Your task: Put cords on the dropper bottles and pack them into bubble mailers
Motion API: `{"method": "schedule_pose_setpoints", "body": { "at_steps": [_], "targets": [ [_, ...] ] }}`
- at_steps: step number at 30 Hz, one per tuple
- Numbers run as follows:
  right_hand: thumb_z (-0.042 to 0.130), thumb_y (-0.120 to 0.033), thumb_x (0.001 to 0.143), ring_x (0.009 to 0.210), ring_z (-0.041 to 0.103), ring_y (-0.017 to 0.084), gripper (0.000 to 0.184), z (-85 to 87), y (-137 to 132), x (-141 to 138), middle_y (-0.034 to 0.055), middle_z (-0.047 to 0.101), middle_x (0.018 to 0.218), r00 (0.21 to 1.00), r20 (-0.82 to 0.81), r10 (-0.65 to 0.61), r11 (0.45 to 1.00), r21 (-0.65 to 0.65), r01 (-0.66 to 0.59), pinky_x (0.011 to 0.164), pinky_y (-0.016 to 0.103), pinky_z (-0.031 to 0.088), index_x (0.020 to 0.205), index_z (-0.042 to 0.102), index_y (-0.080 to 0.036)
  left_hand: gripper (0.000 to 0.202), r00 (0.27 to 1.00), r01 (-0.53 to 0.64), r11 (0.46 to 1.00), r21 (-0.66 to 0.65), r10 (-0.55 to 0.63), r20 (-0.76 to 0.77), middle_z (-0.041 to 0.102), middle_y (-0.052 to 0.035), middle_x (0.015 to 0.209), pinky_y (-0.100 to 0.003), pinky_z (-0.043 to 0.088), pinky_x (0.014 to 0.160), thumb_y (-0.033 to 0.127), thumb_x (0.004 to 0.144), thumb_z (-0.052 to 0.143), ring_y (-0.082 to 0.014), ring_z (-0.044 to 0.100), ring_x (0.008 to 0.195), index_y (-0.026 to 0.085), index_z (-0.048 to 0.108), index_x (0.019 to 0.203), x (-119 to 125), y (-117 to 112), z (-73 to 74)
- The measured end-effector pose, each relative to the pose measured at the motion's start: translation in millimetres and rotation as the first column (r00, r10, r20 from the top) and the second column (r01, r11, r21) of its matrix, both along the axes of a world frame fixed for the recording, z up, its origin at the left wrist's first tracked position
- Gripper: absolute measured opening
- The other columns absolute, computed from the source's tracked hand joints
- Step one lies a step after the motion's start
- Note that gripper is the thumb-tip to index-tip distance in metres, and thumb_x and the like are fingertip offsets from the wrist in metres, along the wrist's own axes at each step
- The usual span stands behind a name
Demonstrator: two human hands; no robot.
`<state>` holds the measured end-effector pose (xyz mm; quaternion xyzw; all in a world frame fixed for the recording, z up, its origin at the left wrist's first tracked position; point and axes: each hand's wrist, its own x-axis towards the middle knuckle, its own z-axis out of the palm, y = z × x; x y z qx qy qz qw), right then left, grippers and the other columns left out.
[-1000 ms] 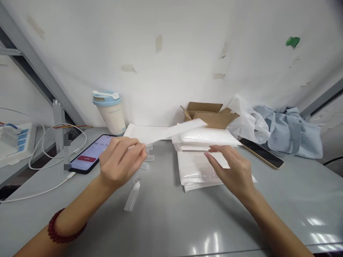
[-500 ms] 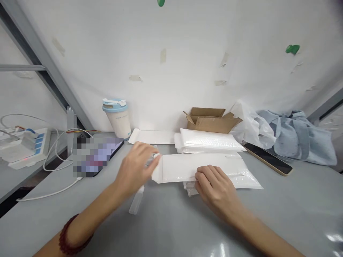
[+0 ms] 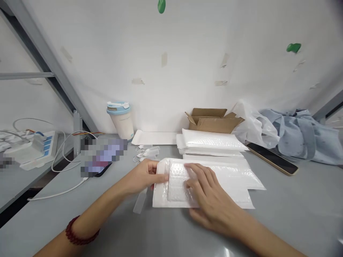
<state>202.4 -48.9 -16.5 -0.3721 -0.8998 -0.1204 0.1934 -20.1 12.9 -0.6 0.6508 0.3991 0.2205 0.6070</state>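
A white bubble mailer (image 3: 227, 185) lies flat on the grey table (image 3: 174, 232) in front of me. My left hand (image 3: 143, 175) pinches its left end, thumb on top by the folded flap. My right hand (image 3: 207, 198) lies over the mailer's left half, fingers stretched out and pressing down on the bubbled surface. Behind it sits a stack of more white mailers (image 3: 211, 142). A small clear plastic bottle (image 3: 140, 201) lies on the table just below my left hand, partly hidden by it.
Several small clear bottles (image 3: 147, 151) lie behind my left hand. A lidded cup (image 3: 120, 119), a blurred phone (image 3: 103, 157) on a white cable, an open cardboard box (image 3: 213, 119), a second phone (image 3: 272, 159), a plastic bag (image 3: 254, 125) and blue cloth (image 3: 297, 134) line the back.
The mailer my left hand was carrying in the air now lies flat on the table nearer me. My right hand has moved onto it and presses it; my left hand grips its left end.
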Motion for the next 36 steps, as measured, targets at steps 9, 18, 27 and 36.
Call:
{"method": "schedule_pose_setpoints", "body": {
  "at_steps": [9, 18, 27, 36],
  "targets": [
    [0.059, -0.022, 0.063, 0.099, 0.045, 0.034, 0.030, 5.7, 2, 4, 0.0198, 0.047, 0.110, 0.995, -0.048, -0.083, 0.997, -0.015, 0.082, 0.082, 0.051, 0.040, 0.090, 0.047, -0.014, 0.038, 0.862, 0.155, 0.960, 0.234, -0.016, -0.506, 0.049, 0.0022, 0.051, -0.022, 0.027, 0.045, 0.044, 0.083, 0.045, -0.0105, 0.041, 0.046, 0.017, 0.055, 0.059, -23, -7, 27.6],
    [0.056, -0.019, 0.073, 0.099, 0.046, 0.033, 0.023, 5.8, 3, 5, 0.0221, 0.047, 0.119, 0.995, -0.023, -0.101, 0.991, 0.083, 0.103, 0.078, 0.045, 0.042, 0.095, 0.050, -0.013, 0.019, 0.657, 0.272, 0.898, 0.346, 0.089, -0.749, 0.039, 0.0033, 0.050, -0.026, 0.019, 0.046, 0.021, 0.063, 0.052, -0.0121, 0.033, 0.048, 0.019, 0.039, 0.049, -27, -11, 16.0],
    [0.055, -0.023, 0.071, 0.111, 0.039, 0.035, 0.059, 5.3, 0, 3, 0.0219, 0.038, 0.130, 0.992, -0.092, -0.082, 0.996, 0.012, 0.083, 0.086, 0.052, 0.039, 0.125, 0.035, -0.009, 0.018, 0.967, -0.211, 0.974, 0.087, 0.221, -0.126, 0.045, 0.0042, 0.062, -0.020, 0.032, 0.048, 0.037, 0.084, 0.044, -0.0106, 0.040, 0.054, 0.021, 0.053, 0.082, -24, -9, 34.5],
    [0.055, -0.021, 0.068, 0.108, 0.041, 0.035, 0.066, 5.5, -4, -1, 0.0222, 0.039, 0.128, 0.992, -0.125, 0.011, 1.000, -0.027, -0.014, 0.084, 0.053, 0.040, 0.129, 0.032, -0.007, 0.010, 1.000, -0.019, 1.000, 0.019, 0.018, 0.025, 0.055, 0.0033, 0.070, -0.020, 0.038, 0.057, 0.026, 0.074, 0.057, -0.0117, 0.050, 0.064, 0.017, 0.061, 0.076, 15, -21, 10.3]
  ]
}}
